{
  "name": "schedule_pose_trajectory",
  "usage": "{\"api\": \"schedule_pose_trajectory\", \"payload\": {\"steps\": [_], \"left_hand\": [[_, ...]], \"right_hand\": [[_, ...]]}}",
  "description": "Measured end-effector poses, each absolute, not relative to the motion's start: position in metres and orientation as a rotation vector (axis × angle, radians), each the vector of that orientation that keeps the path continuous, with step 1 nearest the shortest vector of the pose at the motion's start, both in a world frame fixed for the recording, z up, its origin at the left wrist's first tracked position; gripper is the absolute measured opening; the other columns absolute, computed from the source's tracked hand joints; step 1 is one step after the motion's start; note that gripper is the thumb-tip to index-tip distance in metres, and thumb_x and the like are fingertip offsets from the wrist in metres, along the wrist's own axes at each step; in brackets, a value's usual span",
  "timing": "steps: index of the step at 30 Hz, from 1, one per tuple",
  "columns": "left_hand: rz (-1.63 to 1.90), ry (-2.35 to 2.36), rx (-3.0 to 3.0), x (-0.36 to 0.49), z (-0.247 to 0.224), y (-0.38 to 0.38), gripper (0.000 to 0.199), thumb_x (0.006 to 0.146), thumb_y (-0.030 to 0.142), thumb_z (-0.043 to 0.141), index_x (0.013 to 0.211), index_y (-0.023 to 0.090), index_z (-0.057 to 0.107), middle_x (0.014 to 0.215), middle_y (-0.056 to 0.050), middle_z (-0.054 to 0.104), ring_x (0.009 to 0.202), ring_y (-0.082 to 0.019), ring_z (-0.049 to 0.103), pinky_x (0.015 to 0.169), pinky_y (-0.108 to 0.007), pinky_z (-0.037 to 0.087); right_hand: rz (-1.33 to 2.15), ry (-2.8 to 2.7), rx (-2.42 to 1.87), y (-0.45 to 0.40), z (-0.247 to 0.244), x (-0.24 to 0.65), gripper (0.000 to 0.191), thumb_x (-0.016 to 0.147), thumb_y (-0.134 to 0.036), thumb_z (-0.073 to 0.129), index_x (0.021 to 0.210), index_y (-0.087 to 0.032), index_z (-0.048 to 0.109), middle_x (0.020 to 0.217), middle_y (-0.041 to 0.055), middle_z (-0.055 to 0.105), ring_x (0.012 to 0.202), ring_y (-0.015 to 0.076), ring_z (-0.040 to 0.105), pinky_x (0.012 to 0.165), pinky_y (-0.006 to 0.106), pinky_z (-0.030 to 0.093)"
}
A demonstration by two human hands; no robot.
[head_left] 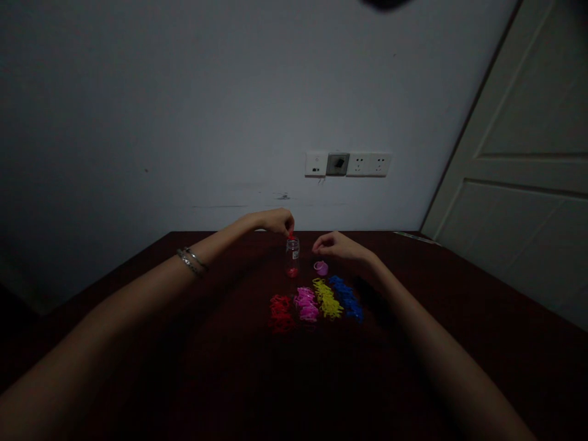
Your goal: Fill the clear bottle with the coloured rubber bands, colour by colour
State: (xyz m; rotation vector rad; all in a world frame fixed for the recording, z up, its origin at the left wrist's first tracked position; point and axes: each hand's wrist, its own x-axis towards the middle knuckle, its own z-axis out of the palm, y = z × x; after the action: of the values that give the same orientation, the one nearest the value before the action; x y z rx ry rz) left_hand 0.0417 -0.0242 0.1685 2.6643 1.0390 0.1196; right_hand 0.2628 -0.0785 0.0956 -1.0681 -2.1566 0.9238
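Observation:
My left hand (pixel 281 221) pinches a small red band (pixel 291 235) right over the mouth of a clear glass jar (pixel 293 254). Some red bands (pixel 292 272) lie at the jar's bottom. To the jar's right, my right hand (pixel 333 244) hovers with its fingers curled together; whether they hold anything is too small to tell. Below it sits a purple lid (pixel 321 267). In front of the jar are piles of bands: red (pixel 281 311), pink (pixel 306 304), yellow (pixel 327 299) and blue (pixel 346 297).
The dark table (pixel 220 355) meets a pale wall with sockets (pixel 369 164). Something dark lies right of the blue pile, near my right forearm. A thin flat strip (pixel 417 237) rests at the back right, near a panelled door (pixel 523 177).

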Motion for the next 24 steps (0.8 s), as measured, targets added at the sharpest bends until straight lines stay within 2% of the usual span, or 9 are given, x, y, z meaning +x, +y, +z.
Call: {"api": "schedule_pose_trajectory", "payload": {"steps": [11,18,24], "left_hand": [[0.060,1.021,2.667,0.048,0.169,-0.026,0.012,0.056,0.009,0.061,0.065,0.012,0.068,0.053,0.001,0.060,0.049,-0.008,0.044,0.056,-0.022,0.031],[0.046,0.972,2.700,0.047,0.166,-0.022,0.021,0.059,0.012,0.059,0.076,0.014,0.071,0.068,-0.002,0.068,0.055,-0.009,0.052,0.058,-0.020,0.035],[0.260,0.935,2.537,0.040,0.174,-0.013,0.018,0.058,0.012,0.062,0.072,0.013,0.072,0.064,-0.004,0.067,0.057,-0.011,0.053,0.060,-0.022,0.037]], "right_hand": [[0.892,-2.150,-1.095,-0.077,0.093,0.263,0.020,0.065,-0.025,0.056,0.079,-0.013,0.066,0.072,0.0036,0.063,0.063,0.0123,0.053,0.057,0.023,0.039],[0.920,-2.150,-1.050,-0.074,0.092,0.263,0.021,0.064,-0.024,0.056,0.078,-0.012,0.066,0.070,0.0039,0.063,0.060,0.0115,0.052,0.057,0.024,0.039],[0.906,-2.161,-1.096,-0.079,0.096,0.263,0.021,0.065,-0.022,0.055,0.080,-0.012,0.066,0.072,0.0045,0.063,0.061,0.0116,0.052,0.057,0.024,0.039]]}}
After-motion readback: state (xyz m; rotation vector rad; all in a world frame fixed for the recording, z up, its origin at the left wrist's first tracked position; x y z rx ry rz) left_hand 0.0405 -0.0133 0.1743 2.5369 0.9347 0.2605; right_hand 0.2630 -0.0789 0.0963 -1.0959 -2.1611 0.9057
